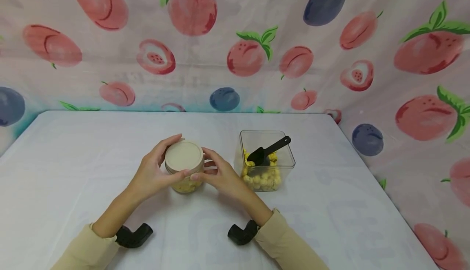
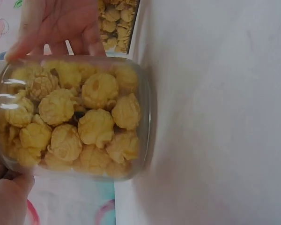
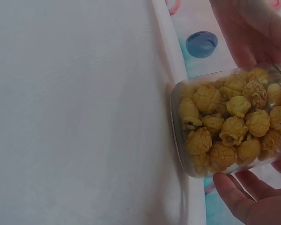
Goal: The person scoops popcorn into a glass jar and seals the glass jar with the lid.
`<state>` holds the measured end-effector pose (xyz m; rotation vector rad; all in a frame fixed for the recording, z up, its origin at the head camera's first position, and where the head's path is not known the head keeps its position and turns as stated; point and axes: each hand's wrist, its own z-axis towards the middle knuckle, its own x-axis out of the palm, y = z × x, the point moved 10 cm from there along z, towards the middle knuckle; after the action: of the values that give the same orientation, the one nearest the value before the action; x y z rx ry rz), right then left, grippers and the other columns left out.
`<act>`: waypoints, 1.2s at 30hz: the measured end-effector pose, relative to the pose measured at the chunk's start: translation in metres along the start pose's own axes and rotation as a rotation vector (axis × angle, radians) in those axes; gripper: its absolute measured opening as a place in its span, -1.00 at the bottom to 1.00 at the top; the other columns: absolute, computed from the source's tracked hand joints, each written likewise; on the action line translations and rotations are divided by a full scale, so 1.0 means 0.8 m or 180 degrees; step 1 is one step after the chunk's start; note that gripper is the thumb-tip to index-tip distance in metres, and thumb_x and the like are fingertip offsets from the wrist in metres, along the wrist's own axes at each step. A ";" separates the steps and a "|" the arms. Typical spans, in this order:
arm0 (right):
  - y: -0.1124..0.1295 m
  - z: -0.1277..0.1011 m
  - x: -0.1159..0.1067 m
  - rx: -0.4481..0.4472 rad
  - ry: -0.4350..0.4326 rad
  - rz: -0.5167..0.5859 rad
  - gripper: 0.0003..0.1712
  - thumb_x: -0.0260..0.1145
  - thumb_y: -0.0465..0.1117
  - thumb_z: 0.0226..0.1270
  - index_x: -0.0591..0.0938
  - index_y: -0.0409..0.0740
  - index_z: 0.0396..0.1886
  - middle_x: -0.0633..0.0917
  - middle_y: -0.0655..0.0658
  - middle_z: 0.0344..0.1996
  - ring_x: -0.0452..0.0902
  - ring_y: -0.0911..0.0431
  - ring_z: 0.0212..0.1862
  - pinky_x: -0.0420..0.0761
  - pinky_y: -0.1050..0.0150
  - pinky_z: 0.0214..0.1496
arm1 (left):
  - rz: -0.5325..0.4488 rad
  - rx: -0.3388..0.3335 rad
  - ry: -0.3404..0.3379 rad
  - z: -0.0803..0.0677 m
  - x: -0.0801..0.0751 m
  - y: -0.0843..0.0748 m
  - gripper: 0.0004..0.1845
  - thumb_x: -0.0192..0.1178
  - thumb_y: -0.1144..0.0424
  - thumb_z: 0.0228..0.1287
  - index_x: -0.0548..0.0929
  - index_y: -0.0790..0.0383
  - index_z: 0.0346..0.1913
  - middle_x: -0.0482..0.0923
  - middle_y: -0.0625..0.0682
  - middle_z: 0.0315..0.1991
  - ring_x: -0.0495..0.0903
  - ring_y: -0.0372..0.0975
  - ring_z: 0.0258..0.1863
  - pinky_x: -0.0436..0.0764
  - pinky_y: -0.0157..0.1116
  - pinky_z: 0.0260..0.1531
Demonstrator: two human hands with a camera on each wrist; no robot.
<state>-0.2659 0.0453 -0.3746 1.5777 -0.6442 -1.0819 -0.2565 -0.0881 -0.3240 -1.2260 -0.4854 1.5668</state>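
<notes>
A clear jar point(image 2: 75, 117) packed with yellow popcorn stands upright in the head view, a cream lid point(image 1: 184, 155) on its top. My left hand point(image 1: 154, 174) holds it from the left, fingers curved round the lid's far side and thumb across the front. From the right, my right hand point(image 1: 222, 176) grips the jar, its thumb at the front just below the lid and its fingers behind. The two thumb tips nearly meet. Popcorn fills much of the jar in the right wrist view, where fingers point(image 3: 232, 192) of my right hand lie along its side.
Right of the jar is a clear square container point(image 1: 266, 180) part full of popcorn, with a black scoop point(image 1: 269, 149) leaning in it. A white cloth point(image 1: 110, 139) covers the table. Fruit-printed fabric point(image 1: 205, 74) hangs behind and at the right.
</notes>
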 end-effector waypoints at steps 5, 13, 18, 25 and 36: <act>-0.002 0.000 0.000 0.0015 -0.0010 0.0008 -0.21 0.33 -0.05 0.21 0.20 0.15 0.39 0.41 -0.07 0.20 0.43 0.04 0.14 0.53 0.22 0.15 | 0.0118 0.0009 0.0070 0.000 0.001 -0.003 -0.13 0.43 0.32 -0.05 0.21 0.21 0.35 0.36 0.14 0.23 0.35 -0.04 0.22 0.29 0.12 0.24; -0.001 0.001 0.000 0.0015 -0.0029 0.0017 -0.23 0.33 -0.10 0.22 0.20 0.09 0.39 0.40 -0.11 0.20 0.42 0.02 0.15 0.52 0.20 0.18 | 0.0554 -0.0119 -0.0046 -0.001 -0.001 -0.009 -0.11 0.47 0.17 -0.09 0.24 0.25 0.32 0.28 0.19 0.13 0.34 0.01 0.15 0.39 0.13 0.11; -0.001 0.001 0.000 0.0007 -0.0005 0.0032 -0.23 0.30 -0.09 0.24 0.19 0.10 0.40 0.40 -0.11 0.21 0.42 0.01 0.16 0.52 0.19 0.18 | 0.0643 -0.0166 -0.0257 -0.004 -0.004 -0.011 -0.06 0.52 0.13 -0.19 0.27 0.27 0.29 0.28 0.20 0.09 0.36 -0.01 0.11 0.43 0.09 0.07; 0.001 0.000 -0.001 -0.0010 -0.0061 0.0076 -0.22 0.34 -0.16 0.21 0.22 0.05 0.39 0.42 -0.12 0.17 0.45 0.01 0.12 0.53 0.21 0.16 | 0.0459 -0.0089 -0.0555 -0.007 -0.006 -0.011 -0.12 0.54 0.32 -0.26 0.33 0.33 0.23 0.36 0.16 0.02 0.42 -0.06 0.08 0.44 0.05 0.14; 0.000 -0.001 -0.001 0.0043 -0.0103 0.0023 -0.21 0.33 -0.09 0.21 0.20 0.11 0.40 0.41 -0.09 0.18 0.43 0.04 0.11 0.54 0.21 0.14 | 0.0192 -0.0110 -0.0536 -0.004 -0.009 0.000 -0.07 0.56 0.30 -0.29 0.35 0.19 0.29 0.40 0.04 0.02 0.37 -0.22 0.11 0.46 0.00 0.14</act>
<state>-0.2657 0.0463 -0.3745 1.5711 -0.6798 -1.1018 -0.2538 -0.0955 -0.3216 -1.1489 -0.5904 1.7280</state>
